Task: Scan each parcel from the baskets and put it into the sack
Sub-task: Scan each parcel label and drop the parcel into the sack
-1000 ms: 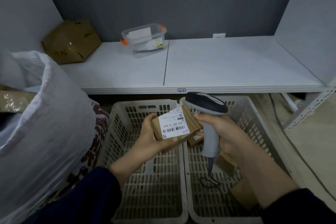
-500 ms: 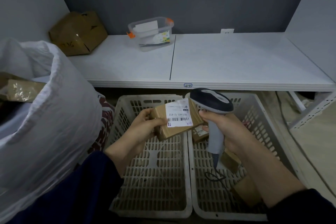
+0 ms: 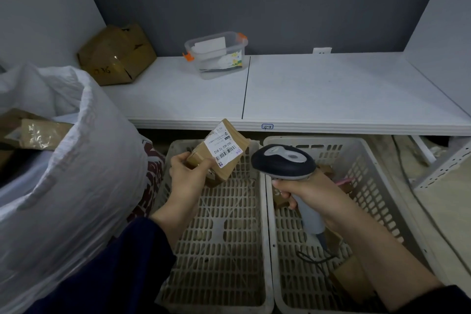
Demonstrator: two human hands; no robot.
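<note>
- Left hand (image 3: pixel 187 180): fingers (image 3: pixel 181 160) pinch the parcel (image 3: pixel 204 158) at its lower-left end, label (image 3: pixel 225 146) facing you.
- Right hand (image 3: pixel 313 194) clenched round the scanner (image 3: pixel 283 163) grip; scanner head just right of the parcel, apart from it.
- Parcel is held above the left basket (image 3: pixel 224 250), long axis running up-right from your fingers.
- Sack (image 3: pixel 76 160) mouth lies left of the parcel; left hand is nearer, so it takes the drop.
- No beam visible, so scan status: can't tell.

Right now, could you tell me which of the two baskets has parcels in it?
The right basket: brown parcels lie on its floor beneath the scanner; the left basket shows only bare slats.
</note>
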